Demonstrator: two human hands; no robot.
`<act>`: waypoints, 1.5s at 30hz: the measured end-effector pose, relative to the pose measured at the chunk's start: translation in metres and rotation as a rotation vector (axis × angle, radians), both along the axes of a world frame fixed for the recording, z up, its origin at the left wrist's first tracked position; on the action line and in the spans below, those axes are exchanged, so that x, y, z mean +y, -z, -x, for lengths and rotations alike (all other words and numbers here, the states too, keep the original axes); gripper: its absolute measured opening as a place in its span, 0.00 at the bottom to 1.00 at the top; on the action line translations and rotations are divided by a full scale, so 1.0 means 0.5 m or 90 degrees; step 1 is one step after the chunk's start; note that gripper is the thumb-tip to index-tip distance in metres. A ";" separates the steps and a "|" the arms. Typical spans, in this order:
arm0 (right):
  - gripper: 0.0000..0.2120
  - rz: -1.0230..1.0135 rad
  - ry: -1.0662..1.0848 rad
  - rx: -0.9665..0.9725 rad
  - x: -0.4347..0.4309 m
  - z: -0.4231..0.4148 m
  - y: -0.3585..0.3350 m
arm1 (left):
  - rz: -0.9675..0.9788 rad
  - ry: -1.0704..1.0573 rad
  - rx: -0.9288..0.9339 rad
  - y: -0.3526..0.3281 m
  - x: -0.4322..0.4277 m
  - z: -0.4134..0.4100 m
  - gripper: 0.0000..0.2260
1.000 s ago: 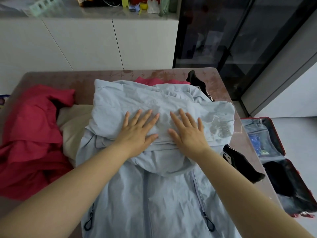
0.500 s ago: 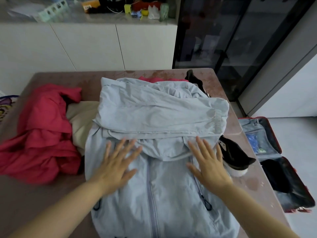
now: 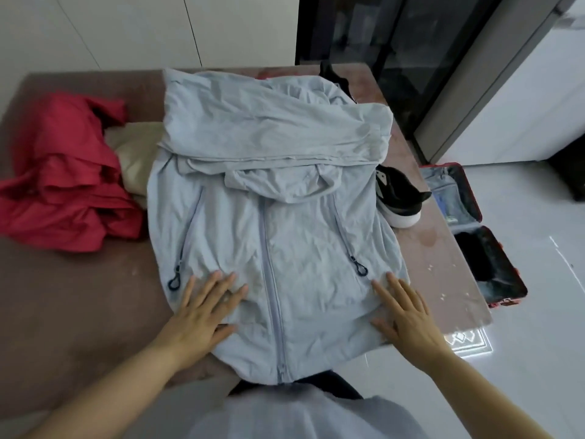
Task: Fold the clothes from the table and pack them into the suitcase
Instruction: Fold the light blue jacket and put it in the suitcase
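Left hand [image 3: 202,315] lies flat on the lower left front of the pale blue jacket [image 3: 285,217], fingers spread and holding nothing. The right hand [image 3: 405,315] presses the lower right front the same way, fingers straight. The one jacket lies face up mid-table [image 3: 79,305], its sleeves folded across the chest and its hem spilling over the near edge. It has three zips, one down the centre and two on the pockets, which end in dark ring pulls [image 3: 174,282]. A white mark on the single black shoe [image 3: 399,198] is too blurred to read. One red garment [image 3: 63,185] and one beige garment [image 3: 136,153] are heaped at left, with bare tabletop in front of them. The open suitcase [image 3: 501,282] sits on the floor beyond the table's right edge.
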State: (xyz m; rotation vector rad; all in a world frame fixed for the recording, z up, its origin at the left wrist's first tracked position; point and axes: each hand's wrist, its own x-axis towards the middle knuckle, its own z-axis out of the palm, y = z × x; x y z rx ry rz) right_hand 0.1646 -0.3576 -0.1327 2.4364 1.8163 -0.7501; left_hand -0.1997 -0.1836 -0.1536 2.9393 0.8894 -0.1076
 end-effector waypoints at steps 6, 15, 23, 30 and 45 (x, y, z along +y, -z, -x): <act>0.30 -0.079 -0.167 -0.025 -0.074 -0.020 0.028 | 0.078 -0.039 -0.021 -0.009 -0.103 0.067 0.30; 0.23 -0.289 -0.212 0.004 -0.067 -0.017 0.041 | 0.020 -0.147 -0.154 -0.021 -0.095 0.031 0.14; 0.30 -0.228 -0.141 0.124 -0.038 0.010 0.025 | 0.199 -0.309 -0.291 -0.115 -0.089 -0.016 0.06; 0.05 -0.271 0.067 0.256 0.012 -0.006 -0.059 | 0.281 -0.371 -0.343 -0.186 -0.042 -0.039 0.09; 0.17 -0.091 -0.027 0.267 0.247 -0.068 -0.327 | 0.484 -0.400 -0.317 -0.344 0.206 -0.055 0.06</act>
